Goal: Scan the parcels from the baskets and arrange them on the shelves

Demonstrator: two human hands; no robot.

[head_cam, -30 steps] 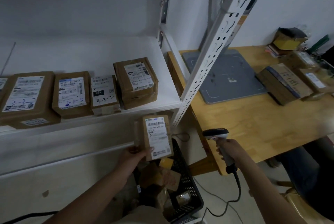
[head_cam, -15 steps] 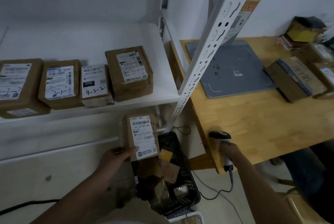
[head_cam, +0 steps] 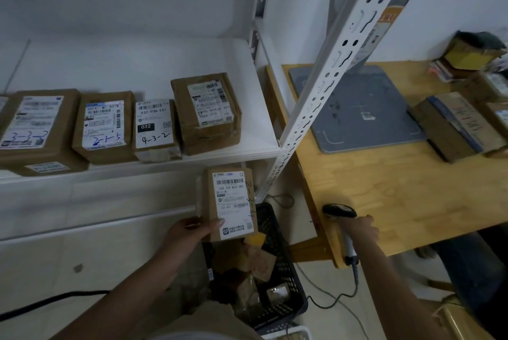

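Observation:
My left hand (head_cam: 192,231) grips a small brown parcel (head_cam: 229,202) by its lower left corner, white label facing me, held upright just below the white shelf (head_cam: 247,92). My right hand (head_cam: 360,228) holds a barcode scanner (head_cam: 341,214) by its handle at the front edge of the wooden table, its head pointing left. Beneath the parcel a black basket (head_cam: 283,271) on the floor holds several more brown parcels. On the shelf several labelled parcels stand in a row; the rightmost one (head_cam: 207,113) has bare shelf to its right.
A slanted white perforated shelf post (head_cam: 324,87) runs between shelf and wooden table (head_cam: 398,188). On the table lie a grey pad (head_cam: 357,109) and more boxes (head_cam: 456,125) at the right. The scanner's cable (head_cam: 330,304) trails over the floor. A white basket's rim (head_cam: 286,332) shows at the bottom.
My left hand with the parcel has drifted left and slightly down under the shelf edge. My right hand has brought the scanner lower, to the table's front edge.

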